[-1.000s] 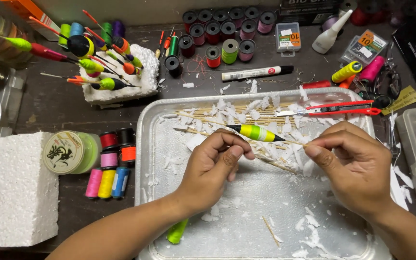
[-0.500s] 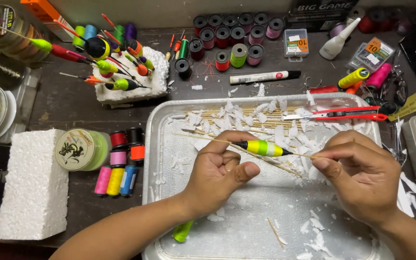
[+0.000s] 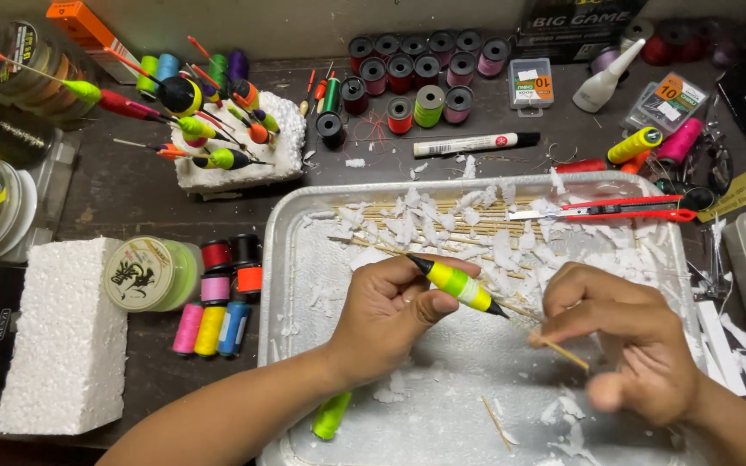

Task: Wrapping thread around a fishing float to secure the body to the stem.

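— Why is the float (image 3: 458,284) held out over the metal tray (image 3: 280,259) rather than laid down?

— Likely so the white foam shavings (image 3: 442,220) fall into the tray and stay off the tabletop (image 3: 123,185). The left hand (image 3: 386,312) has its grip closed on the float's black upper end, thumb beneath and fingers curled over.

— And the other hand?

— The right hand (image 3: 632,341) is blurred; its grip looks pinched on a thin wooden stick (image 3: 559,349), just past the float's lower tip.

— Which way does the float point?

— Its long axis runs diagonally: from the grip, the yellow-green body slants down and away towards the right hand, black tip leading. The red utility knife (image 3: 615,210) lies beyond, at the tray's far edge.
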